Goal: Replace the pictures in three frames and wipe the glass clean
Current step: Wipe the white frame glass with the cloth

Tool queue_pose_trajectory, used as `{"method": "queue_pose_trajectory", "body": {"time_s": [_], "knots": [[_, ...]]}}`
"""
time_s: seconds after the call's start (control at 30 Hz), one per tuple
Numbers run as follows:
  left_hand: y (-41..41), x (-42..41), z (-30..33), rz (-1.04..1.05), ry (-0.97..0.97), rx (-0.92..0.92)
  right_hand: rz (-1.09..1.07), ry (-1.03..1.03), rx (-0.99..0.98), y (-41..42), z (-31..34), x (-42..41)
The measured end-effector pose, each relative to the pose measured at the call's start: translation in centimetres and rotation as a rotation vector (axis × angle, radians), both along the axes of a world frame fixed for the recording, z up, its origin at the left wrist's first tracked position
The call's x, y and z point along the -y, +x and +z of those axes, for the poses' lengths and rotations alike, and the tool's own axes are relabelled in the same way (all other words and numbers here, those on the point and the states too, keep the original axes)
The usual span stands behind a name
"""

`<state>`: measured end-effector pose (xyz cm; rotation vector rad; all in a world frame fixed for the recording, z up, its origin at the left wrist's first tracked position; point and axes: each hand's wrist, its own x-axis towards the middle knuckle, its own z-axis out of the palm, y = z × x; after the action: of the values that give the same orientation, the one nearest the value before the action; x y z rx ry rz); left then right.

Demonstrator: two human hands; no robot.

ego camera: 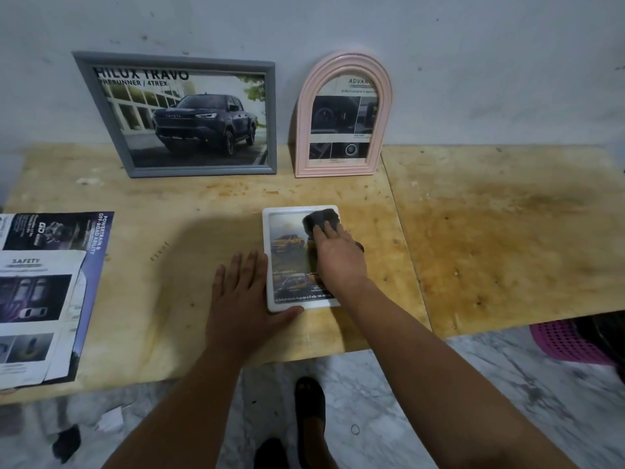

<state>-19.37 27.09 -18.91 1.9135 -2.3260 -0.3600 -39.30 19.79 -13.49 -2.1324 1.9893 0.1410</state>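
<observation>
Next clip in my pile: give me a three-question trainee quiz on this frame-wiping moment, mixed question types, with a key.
1. True or false: the white frame lies flat on the table.
2. What presses the dark cloth on the glass? A) left hand B) right hand C) neither
3. How many frames lean against the wall?

Key: 1 true. 2 B; the left hand steadies the frame's edge. 3 Two: the grey frame and the pink arched frame.

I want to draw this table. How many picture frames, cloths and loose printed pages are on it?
Picture frames: 3, grey, pink, white
Cloths: 1, dark, under the right hand
Printed pages: 2, purple, white
Total: 6
</observation>
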Motion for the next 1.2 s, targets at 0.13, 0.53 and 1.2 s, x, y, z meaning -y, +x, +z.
{"method": "queue_pose_trajectory", "body": {"time_s": [0.13, 0.53, 1.2], "knots": [[0.0, 0.0, 0.0, -0.003, 0.0, 0.008, -0.039, 0.058, 0.062, 1.0, 0.7, -2.8], [0.0, 0.2, 0.0, -0.005, 0.007, -0.008, -0.281, 0.152, 0.357, -1.4, 6.3, -1.4], [0.0, 0.2, -0.1, -0.02, 0.012, 0.001, 0.159, -0.02, 0.137, 5.1, 0.5, 0.6]]}}
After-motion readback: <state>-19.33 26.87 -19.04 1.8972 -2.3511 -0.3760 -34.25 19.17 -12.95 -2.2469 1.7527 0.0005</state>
